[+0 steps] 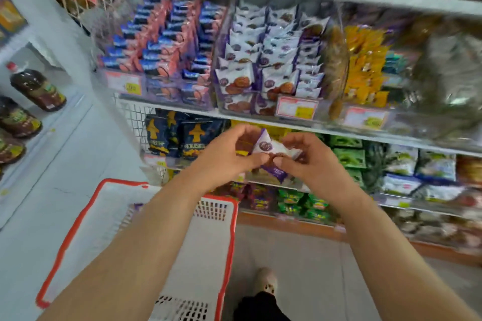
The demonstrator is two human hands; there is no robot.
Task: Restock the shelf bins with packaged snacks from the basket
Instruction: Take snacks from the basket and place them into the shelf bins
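right now i'm holding a small white-and-purple snack packet between both hands, in front of the shelves and above the far edge of the basket. my left hand is pinching its left end, fingers curled round it, and my right hand is pinching its right side. the matching white-and-purple packets are standing in rows in the clear bin on the shelf just above. the red-rimmed white basket is sitting below my forearms.

Both bare arms outstretched, left hand and right hand pinching, fingertips nearly meeting
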